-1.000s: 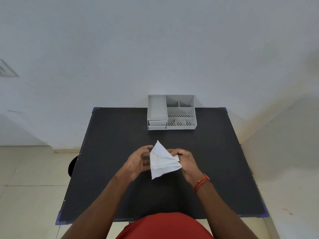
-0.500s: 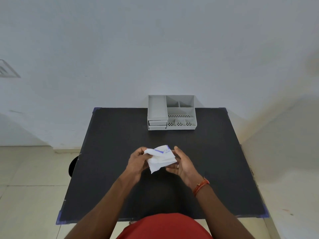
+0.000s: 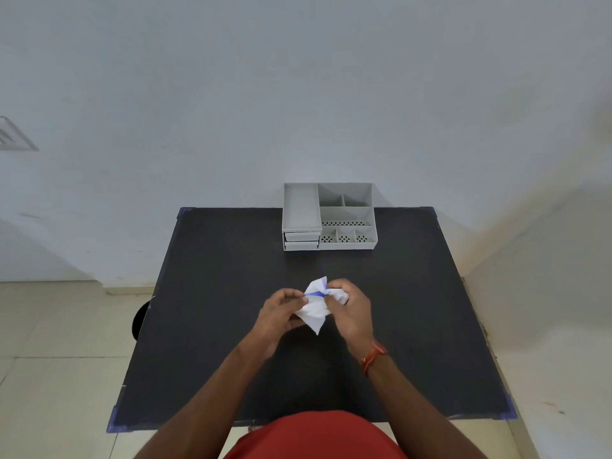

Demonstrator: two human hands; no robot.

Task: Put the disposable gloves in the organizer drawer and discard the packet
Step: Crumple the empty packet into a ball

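My left hand [image 3: 281, 314] and right hand [image 3: 352, 311] raised above the middle of the black table [image 3: 215, 326], forearms angled inward, fingers of both curled and pinched on the crumpled white packet [image 3: 314, 308] between them, grey organizer [image 3: 329, 217] well apart at the far edge

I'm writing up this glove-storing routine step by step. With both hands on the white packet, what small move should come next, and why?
Probably pull the packet apart with the left hand and right hand to open it. Both already pinch it above the table, no gloves show yet, and the organizer drawers look shut, so nothing can be stored yet.
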